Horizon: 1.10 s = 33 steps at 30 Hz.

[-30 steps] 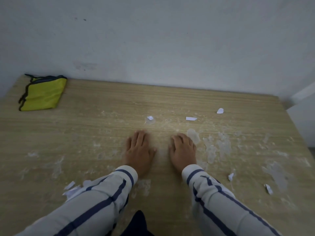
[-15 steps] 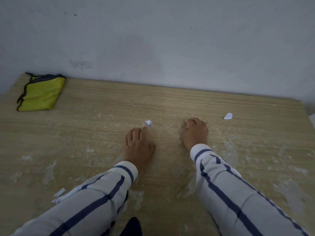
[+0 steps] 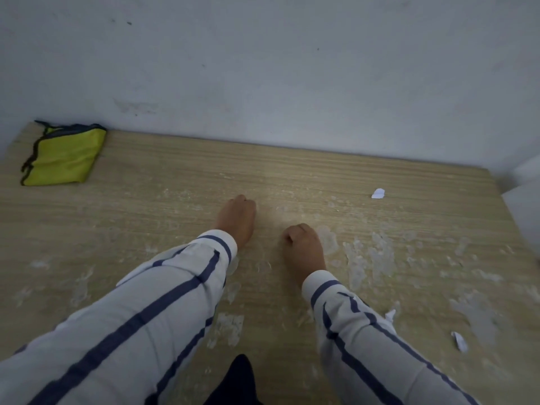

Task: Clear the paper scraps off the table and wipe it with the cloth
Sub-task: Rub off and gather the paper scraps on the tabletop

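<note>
Paper scraps: three white scraps show on the table [image 3: 175, 176]. One [image 3: 378, 193] lies far right, near the back edge. A second [image 3: 391, 315] lies just beside the right sleeve [image 3: 365, 331]. A third [image 3: 459, 341] lies near the front right, well apart from both hands.
Cloth: one yellow cloth [image 3: 62, 154] with dark trim lies folded in the far left corner, close to the wall [image 3: 263, 68], well apart from both hands.
Table edges: the back edge runs along the wall. The right edge slants down the right side, and a pale object [image 3: 526, 200] stands just past it. The left and near edges are out of frame.
Open room: bare wood stretches between the cloth and the left hand, and along the back strip to the far scrap.
Residue: whitish dried patches [image 3: 377, 255] are scattered over the wood, thickest right of the right hand.
Left hand [image 3: 238, 220]: one, resting on the tabletop at mid-table with knuckles up. Its fingers are bent down at the far end and the tips are hidden, so I cannot tell whether they pinch anything.
Right hand [image 3: 304, 244]: one, just beside the left and nearer the viewer. Its fingers are curled into a closed fist and nothing shows inside.
Sleeves: two, white with dark blue stripes. The left sleeve [image 3: 163, 302] covers much of the near left of the table.
</note>
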### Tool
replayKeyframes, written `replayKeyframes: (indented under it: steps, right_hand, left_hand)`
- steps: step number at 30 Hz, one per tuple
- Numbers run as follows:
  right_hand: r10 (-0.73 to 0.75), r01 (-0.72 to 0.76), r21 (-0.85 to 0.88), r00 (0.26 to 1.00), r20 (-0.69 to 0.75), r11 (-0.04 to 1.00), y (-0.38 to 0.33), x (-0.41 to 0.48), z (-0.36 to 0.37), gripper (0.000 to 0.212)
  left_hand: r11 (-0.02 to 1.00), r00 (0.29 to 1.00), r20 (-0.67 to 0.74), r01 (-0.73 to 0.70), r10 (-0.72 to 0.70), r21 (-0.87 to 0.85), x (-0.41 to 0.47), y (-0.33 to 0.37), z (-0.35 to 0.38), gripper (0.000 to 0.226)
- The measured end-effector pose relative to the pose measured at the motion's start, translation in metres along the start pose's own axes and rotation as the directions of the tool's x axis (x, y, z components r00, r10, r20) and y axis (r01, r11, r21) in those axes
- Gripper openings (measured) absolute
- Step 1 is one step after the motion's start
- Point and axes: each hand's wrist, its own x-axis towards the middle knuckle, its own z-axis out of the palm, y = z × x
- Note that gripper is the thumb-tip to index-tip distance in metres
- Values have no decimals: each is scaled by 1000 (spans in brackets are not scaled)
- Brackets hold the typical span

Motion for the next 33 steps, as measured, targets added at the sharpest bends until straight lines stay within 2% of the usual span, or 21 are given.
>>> replayKeyframes:
  steps: [4,7,10,13,18,24,27,33]
  right_hand:
    - [-25,22,47,997,71,999,-31,-23,11,27]
    - [-61,54,65,992,114,996,-61,-40,26,28]
    - [-39,17,127,985,169,992,-96,-58,47,28]
    - [-28,-10,168,975,221,986,-128,-77,73,27]
    - [-83,50,117,952,294,992,-171,-104,108,30]
    - [-114,112,27,948,298,993,-198,-122,134,27]
    - [-137,151,-24,944,301,988,-203,-132,136,17]
    - [-121,131,-21,956,269,991,-200,-139,141,24]
  left_hand:
    - [974,998,45,56,-47,-220,-30,-12,-12,22]
    - [953,994,103,64,-35,-297,-63,-32,-29,17]
    - [945,986,165,79,-27,-318,-96,-65,-50,11]
    - [933,975,207,144,-77,-331,-129,-103,-70,7]
    - [931,967,220,192,-126,-311,-173,-154,-90,10]
    - [969,954,288,148,-87,-199,-203,-180,-81,16]
    - [975,953,290,140,-86,-170,-212,-183,-71,18]
    - [943,975,198,159,-103,-292,-220,-184,-62,18]
